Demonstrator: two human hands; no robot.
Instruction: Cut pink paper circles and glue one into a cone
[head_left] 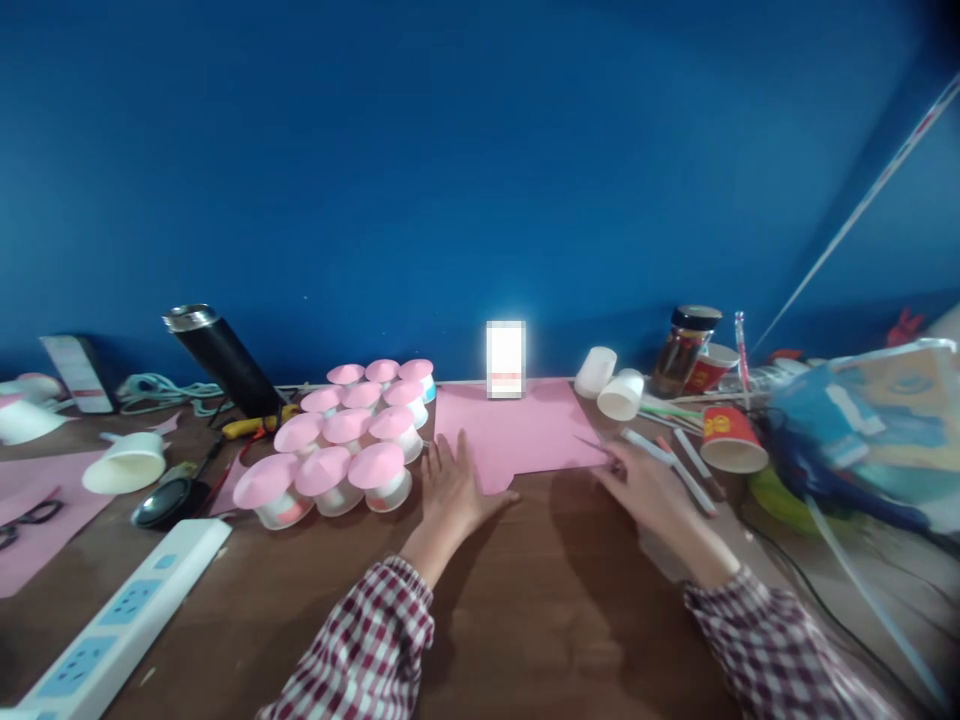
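A pink paper sheet lies at the back of the brown table, its lower left edge uneven with a rounded tab. My left hand rests on its left edge, fingers spread, thumb pointing right. At the sheet's right edge, my right hand has its fingers closed around a thin, dark, pointed tool whose tip points left; the hand hides its kind. Beside my left hand stand several paper cups topped with pink paper cones. Several markers lie just right of my right hand.
Two white cups lie behind the right hand. A jar, a red cup and a blue bag crowd the right. To the left are a black flask, a computer mouse, a power strip and black-handled scissors.
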